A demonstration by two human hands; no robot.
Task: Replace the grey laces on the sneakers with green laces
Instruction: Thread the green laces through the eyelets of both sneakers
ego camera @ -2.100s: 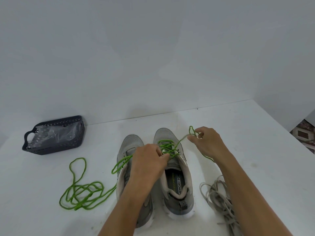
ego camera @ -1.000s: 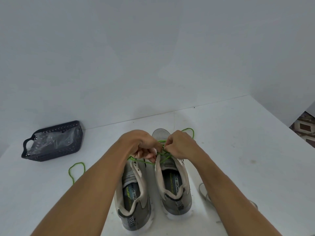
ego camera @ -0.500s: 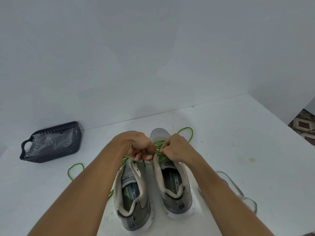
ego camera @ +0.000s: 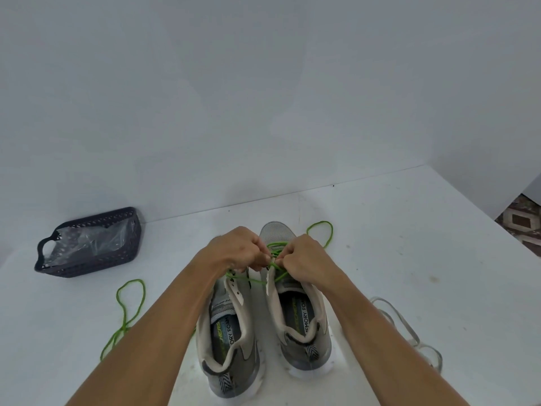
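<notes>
Both hands meet over the right sneaker (ego camera: 295, 315), left hand (ego camera: 238, 250) and right hand (ego camera: 304, 259) each pinching the green lace (ego camera: 275, 260) directly beneath them, its eyelet rows running away from the person.

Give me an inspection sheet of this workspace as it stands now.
Surface: white table, a few small marks.
Job's things: two grey sneakers side by side, toes away; green lace partly threaded in the right one; second green lace loose at left; grey laces heaped at right.
Clutter: dark basket with clear plastic inside.
Grippers: left hand and right hand both pinch the green lace.
Cables: nothing seen.
Surroundings: plain white walls; patterned floor far right.
</notes>
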